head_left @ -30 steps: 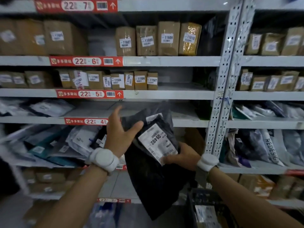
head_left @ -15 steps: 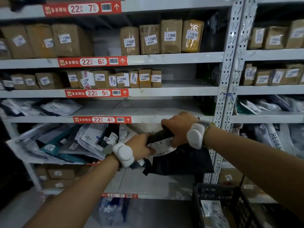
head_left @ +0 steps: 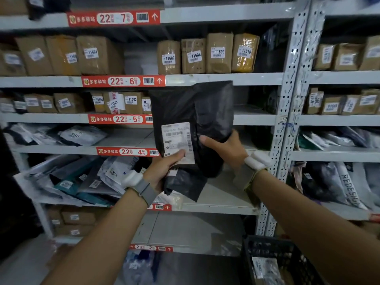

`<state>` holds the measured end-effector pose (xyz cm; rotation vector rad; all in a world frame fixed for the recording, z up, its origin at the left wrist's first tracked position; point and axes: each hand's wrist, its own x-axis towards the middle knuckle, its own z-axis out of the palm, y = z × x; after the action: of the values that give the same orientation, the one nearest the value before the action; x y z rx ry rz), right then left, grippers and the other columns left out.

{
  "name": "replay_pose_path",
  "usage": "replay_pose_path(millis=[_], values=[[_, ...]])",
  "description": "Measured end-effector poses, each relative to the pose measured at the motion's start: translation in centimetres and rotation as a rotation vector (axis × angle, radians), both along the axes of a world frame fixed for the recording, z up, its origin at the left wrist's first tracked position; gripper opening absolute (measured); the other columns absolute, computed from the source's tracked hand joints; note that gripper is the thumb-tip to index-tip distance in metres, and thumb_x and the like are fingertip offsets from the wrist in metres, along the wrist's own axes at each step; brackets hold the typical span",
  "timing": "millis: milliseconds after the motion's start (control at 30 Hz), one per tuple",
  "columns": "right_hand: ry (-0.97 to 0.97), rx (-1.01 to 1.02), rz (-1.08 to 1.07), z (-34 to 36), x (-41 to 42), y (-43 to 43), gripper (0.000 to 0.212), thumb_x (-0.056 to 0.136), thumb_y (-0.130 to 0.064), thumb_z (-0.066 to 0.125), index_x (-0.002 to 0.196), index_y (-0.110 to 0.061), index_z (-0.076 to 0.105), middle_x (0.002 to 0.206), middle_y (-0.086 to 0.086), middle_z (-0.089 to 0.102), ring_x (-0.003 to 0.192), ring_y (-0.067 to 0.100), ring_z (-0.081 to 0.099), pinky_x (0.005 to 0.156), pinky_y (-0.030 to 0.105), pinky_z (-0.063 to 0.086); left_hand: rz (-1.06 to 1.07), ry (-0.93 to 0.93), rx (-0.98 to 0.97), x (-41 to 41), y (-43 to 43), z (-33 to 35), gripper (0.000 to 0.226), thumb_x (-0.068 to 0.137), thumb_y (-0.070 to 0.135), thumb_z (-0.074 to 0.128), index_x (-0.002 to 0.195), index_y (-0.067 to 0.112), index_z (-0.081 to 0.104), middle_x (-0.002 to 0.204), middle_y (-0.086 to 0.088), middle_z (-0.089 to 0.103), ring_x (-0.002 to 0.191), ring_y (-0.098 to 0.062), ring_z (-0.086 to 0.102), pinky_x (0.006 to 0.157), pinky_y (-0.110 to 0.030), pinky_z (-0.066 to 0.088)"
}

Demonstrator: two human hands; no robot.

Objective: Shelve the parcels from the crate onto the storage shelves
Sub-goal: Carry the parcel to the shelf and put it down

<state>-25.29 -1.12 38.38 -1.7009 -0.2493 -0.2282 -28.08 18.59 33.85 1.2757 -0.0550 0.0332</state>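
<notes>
Upright, black parcel [head_left: 205, 112]: left hand [head_left: 162, 171] grips bottom, right hand [head_left: 226, 151] grips side.

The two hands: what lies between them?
Head view: a black plastic parcel bag with a white paper label lies between the left hand and the right hand; both grip it.

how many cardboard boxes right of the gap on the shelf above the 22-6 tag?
4, side by side, left to right: box 11607, box 11608, box 11609, box 11610. The dark shape to their right may hide more.
</notes>
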Motion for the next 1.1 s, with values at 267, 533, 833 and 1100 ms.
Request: replay_pose_path(millis=[267, 533, 833, 1100], values=[[0.151, 0.427, 0.191, -2.3, -0.8, 1.1, 0.025, 0.077, -0.017, 0.084, 0.098, -0.011, 0.074, 0.095, 0.006, 0.077, 0.081, 0.018, 0.075, 0.064, 0.026, 0.059, -0.036, -0.039, 0.225, -1.8, -1.5, 0.0, 0.035, 0.090, 0.040, 0.063, 0.117, 0.018, 0.068, 0.110, -0.003, 0.075, 0.100, -0.017, 0.072, 0.093, -0.036, 0.054], [0.465, 0.699, 0.517, -3.3, 0.5, 0.8, 0.061, 0.083, -0.041, 0.068, 0.136, -0.013, 0.058, 0.132, 0.014, 0.063, 0.118, 0.034, 0.063, 0.087, 0.044, 0.057, -0.062, -0.070, 0.146, -3.0, -0.6, 0.4, 0.052, 0.091, 0.052, 0.049, 0.125, 0.016, 0.065, 0.108, -0.010, 0.074, 0.097, -0.024, 0.072, 0.081, -0.036, 0.058], [0.401, 0.875, 0.549, -5.1, 1.1, 0.2, 0.054, 0.098, -0.051, 0.047, 0.136, -0.015, 0.059, 0.133, 0.012, 0.064, 0.122, 0.031, 0.061, 0.107, 0.045, 0.043, -0.158, -0.349, 0.382, -3.8, 0.9, 0.5, 0.073, 0.076, -0.013, 0.073, 0.138, 0.014, 0.047, 0.117, -0.021, 0.068, 0.111, -0.033, 0.065, 0.090, -0.045, 0.056], [0.392, 0.860, 0.499, -5.2, 1.6, 0.0, 0.055, 0.098, -0.052, 0.048, 0.137, -0.015, 0.058, 0.131, 0.011, 0.065, 0.119, 0.030, 0.063, 0.103, 0.042, 0.046, -0.183, -0.360, 0.426, -4.5, 0.7, 0.8, 0.077, 0.072, -0.010, 0.075, 0.136, 0.023, 0.047, 0.121, -0.014, 0.068, 0.113, -0.033, 0.065, 0.091, -0.048, 0.056]])
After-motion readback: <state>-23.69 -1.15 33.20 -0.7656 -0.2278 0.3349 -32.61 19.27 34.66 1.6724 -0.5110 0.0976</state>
